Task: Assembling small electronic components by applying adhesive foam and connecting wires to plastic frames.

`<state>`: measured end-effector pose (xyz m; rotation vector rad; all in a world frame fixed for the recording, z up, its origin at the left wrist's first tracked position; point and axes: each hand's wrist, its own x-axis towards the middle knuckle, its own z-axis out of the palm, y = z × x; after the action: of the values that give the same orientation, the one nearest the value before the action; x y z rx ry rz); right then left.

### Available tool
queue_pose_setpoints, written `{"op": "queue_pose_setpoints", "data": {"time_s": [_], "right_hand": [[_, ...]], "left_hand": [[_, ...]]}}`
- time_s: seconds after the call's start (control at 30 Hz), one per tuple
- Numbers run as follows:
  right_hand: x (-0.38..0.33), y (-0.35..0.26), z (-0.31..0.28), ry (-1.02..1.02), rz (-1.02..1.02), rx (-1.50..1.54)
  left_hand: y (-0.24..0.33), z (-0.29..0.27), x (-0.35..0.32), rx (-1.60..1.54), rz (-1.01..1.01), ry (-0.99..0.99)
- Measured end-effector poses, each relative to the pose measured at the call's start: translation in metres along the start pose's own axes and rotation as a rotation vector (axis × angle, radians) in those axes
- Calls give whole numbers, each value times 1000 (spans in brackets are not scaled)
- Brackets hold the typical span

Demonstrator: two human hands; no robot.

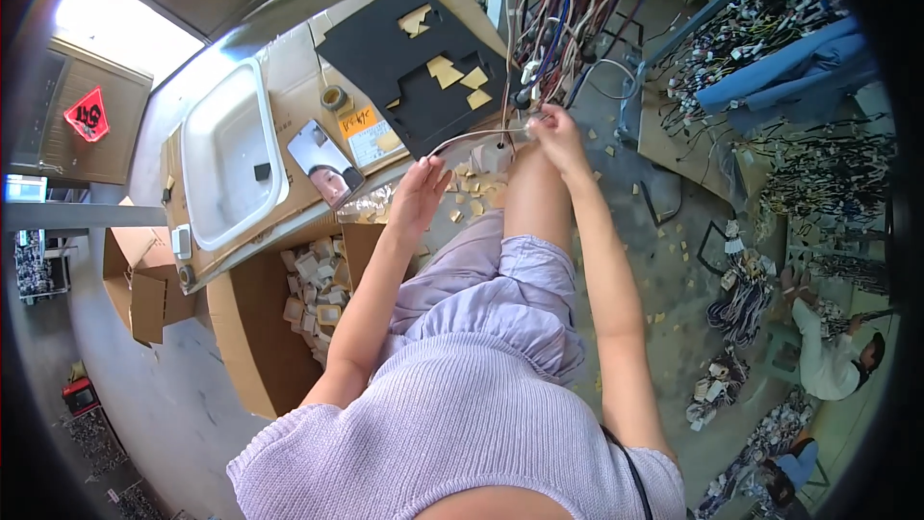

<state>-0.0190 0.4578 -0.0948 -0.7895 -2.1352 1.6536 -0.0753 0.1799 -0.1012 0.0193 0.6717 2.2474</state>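
Note:
A thin pale cable (474, 136) curves between my two hands above my knees. My left hand (417, 195) has its fingertips pinched together at the cable's left end. My right hand (561, 143) is closed, thumb against fingers, on the same cable near its other end; the exact spot is partly hidden by the fingers. Just beyond the right hand hangs a thick bundle of cables (553, 19) in white, brown and blue, with plugs (528, 77) at its lower end. Below the cable, a white box-shaped piece (490, 160) shows beside my leg.
On the cardboard-covered table lie a black sheet (385, 48) with yellowish scraps, a tape roll (334, 98), a phone (325, 165) and a white tray (197, 149). A carton (252, 327) of white pieces stands below. Wire piles (813, 154) fill the right; two people sit there.

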Motion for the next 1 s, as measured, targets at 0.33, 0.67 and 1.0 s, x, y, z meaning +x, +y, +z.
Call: {"op": "queue_pose_setpoints", "data": {"time_s": [0.33,0.67,1.0], "right_hand": [[-27,-9,54,111,-264,-124],[-85,-53,95,89,-388,-486],[-86,-40,92,-50,-669,-638]], "left_hand": [[5,2,2,-40,7,65],[17,-5,22,-204,-41,266],[26,-18,31,-230,-55,225]]}}
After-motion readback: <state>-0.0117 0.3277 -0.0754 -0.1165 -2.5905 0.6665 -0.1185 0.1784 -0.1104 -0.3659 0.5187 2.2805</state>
